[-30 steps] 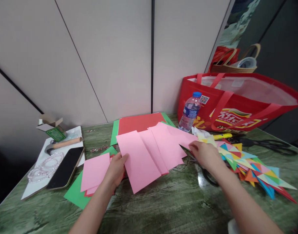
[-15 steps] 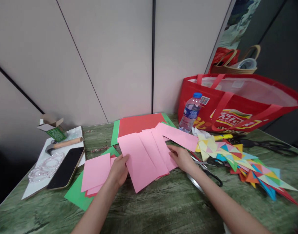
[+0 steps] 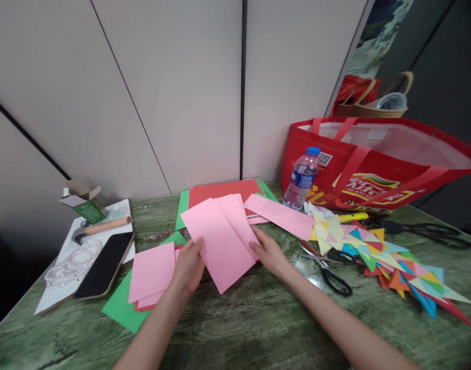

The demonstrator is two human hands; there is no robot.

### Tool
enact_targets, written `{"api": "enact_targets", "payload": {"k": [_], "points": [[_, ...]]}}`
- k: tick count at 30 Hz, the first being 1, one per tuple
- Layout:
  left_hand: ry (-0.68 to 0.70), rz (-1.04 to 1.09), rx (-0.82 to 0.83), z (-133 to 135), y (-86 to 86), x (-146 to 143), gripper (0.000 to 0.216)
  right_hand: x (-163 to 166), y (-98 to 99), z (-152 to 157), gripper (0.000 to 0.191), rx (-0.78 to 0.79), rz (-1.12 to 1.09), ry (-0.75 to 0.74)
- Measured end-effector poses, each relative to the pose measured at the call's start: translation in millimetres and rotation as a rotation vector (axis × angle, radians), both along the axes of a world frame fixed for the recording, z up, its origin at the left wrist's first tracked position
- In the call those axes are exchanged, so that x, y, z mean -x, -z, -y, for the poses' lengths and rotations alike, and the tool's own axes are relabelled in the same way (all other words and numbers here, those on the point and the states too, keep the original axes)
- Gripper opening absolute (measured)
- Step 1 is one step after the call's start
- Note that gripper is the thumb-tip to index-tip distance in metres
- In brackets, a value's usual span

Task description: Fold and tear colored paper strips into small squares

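Observation:
Several pink paper sheets (image 3: 223,239) are held between my two hands, partly overlapping and tilted above the table. My left hand (image 3: 191,262) pinches their left edge with the thumb on top. On the right edge, the thumb and fingers of my right hand (image 3: 270,252) close on the same sheets. A long pink paper strip (image 3: 279,215) lies just behind my right hand. Left of my left hand, pink paper squares (image 3: 152,270) rest over red and green paper (image 3: 122,308). Behind the held sheets lie red and green sheets (image 3: 220,194).
Black-handled scissors (image 3: 328,267) lie right of my right hand, beside folded colourful paper pieces (image 3: 382,257). A water bottle (image 3: 301,180) stands before a red bag (image 3: 374,164). At left are a phone (image 3: 104,264), a hammer (image 3: 104,227), beads (image 3: 73,262) and a small green box (image 3: 87,205).
My right hand has moved left, closer to my left hand. The fanned pink sheets are now gathered into a narrower, more overlapping stack.

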State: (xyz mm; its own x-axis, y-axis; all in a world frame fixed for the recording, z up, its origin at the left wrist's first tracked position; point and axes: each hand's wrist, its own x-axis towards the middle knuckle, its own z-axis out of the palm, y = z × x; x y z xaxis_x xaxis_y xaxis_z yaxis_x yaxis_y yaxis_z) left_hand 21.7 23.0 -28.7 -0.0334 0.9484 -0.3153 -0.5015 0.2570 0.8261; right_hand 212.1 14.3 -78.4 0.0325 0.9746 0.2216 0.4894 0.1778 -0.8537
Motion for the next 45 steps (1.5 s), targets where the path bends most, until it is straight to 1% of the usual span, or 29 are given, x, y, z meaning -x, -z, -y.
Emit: {"api": "enact_targets", "payload": {"k": [2,5,6,8,9,11,13,17,20,22,25,28,32,34,36,38,39,40,42,44,45], "points": [[-0.033,-0.014,0.008,-1,-1.4,2,0.017,-4,-9.9,3,0.048,0.055,0.182,0.037],[-0.066,-0.032,0.015,-1,-3.5,4,0.018,-22,-34.3,16,0.04,0.076,0.68,0.084],[-0.071,-0.035,0.014,-1,-4.4,5,0.017,-31,-42.4,21,0.039,0.126,0.817,0.142],[-0.08,-0.039,0.012,-1,-6.2,5,0.016,-51,-54.7,30,0.036,0.283,1.018,0.241],[-0.085,-0.042,0.011,-1,-7.0,5,0.015,-60,-58.1,34,0.034,0.376,1.065,0.266],[-0.091,-0.046,0.01,0,-8.2,5,0.014,-76,-59.9,38,0.032,0.547,1.077,0.205],[-0.094,-0.049,0.01,1,-9.2,4,0.012,-87,-57.1,39,0.033,0.641,1.06,0.15],[-0.097,-0.058,0.007,1,-11.6,4,0.009,-95,-49.7,33,0.027,0.679,1.057,0.159],[-0.092,-0.064,0.01,1,-13.5,4,0.011,-93,-49.1,31,0.024,0.675,1.059,0.171],[-0.083,-0.066,0.015,1,-13.8,4,0.011,-91,-51.7,33,0.024,0.647,1.075,0.179],[-0.063,-0.074,0.018,0,-12.5,6,0.009,-82,-57.4,38,0.023,0.557,1.12,0.187],[-0.04,-0.088,0.011,0,-10.0,7,0.008,-69,-58.3,41,0.018,0.488,1.099,0.143],[-0.003,-0.169,-0.06,2,-8.2,9,0.018,-56,-45.4,33,0.017,0.398,0.989,0.084],[0.01,-0.228,-0.116,4,-8.2,9,0.024,-55,-36.4,26,0.017,0.361,0.957,0.115],[0.011,-0.244,-0.141,4,-8.5,9,0.028,-56,-29.9,22,0.019,0.296,0.901,0.178],[-0.001,-0.228,-0.138,5,-9.3,8,0.03,-55,-28.0,21,0.023,0.164,0.778,0.199],[-0.013,-0.215,-0.132,5,-9.9,8,0.031,-52,-29.2,22,0.025,0.074,0.683,0.166],[-0.028,-0.203,-0.124,5,-10.7,8,0.031,-48,-31.7,25,0.027,-0.017,0.576,0.103],[-0.059,-0.177,-0.103,5,-13.3,7,0.029,-35,-39.9,33,0.03,-0.174,0.349,-0.095],[-0.088,-0.138,-0.083,5,-17.4,6,0.025,-19,-50.3,42,0.037,-0.219,0.235,-0.256],[-0.1,-0.115,-0.073,6,-19.9,6,0.02,-11,-55.6,47,0.041,-0.197,0.228,-0.331]]}}
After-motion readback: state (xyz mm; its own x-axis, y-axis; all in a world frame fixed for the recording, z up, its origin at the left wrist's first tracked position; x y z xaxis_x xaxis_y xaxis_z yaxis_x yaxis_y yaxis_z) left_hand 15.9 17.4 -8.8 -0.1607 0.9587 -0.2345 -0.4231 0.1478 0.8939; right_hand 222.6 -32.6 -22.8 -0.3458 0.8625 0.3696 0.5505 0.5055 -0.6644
